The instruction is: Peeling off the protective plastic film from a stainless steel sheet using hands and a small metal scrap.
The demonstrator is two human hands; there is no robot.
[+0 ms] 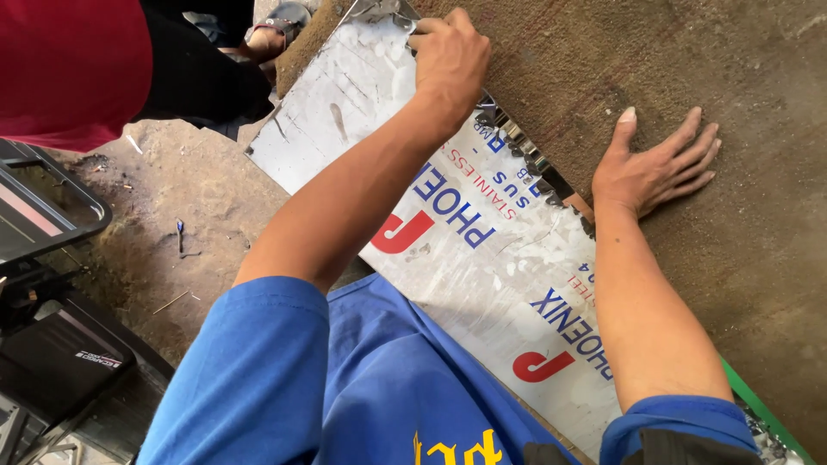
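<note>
Your left hand (448,60) is closed over the far edge of the sheet (482,258), fingers curled down across the top corner and thumb side toward you, so it has hold of the metal there. Under that hand the sheet is a long, pale, scratched strip with a white film bearing red and blue print; it runs from the hand back toward your body, passing beneath your left forearm and between your two arms. Along the sheet's edge toward your right hand sits a row of small dark, shiny bits (525,159); what they are is too small to tell.

Your right hand (659,168) lies flat and open, palm down, fingers spread and pointing away from you, holding nothing. It rests on the rough brown surface (689,60) just beside that edge of the sheet, not touching the sheet itself.

Nearer you, your blue sleeves (258,370) fill the lower part of the view. Past your left hand and outward, another person in a red top (69,69) stands close. Beyond your left elbow is a black case (52,362) on the dusty floor (189,207).
</note>
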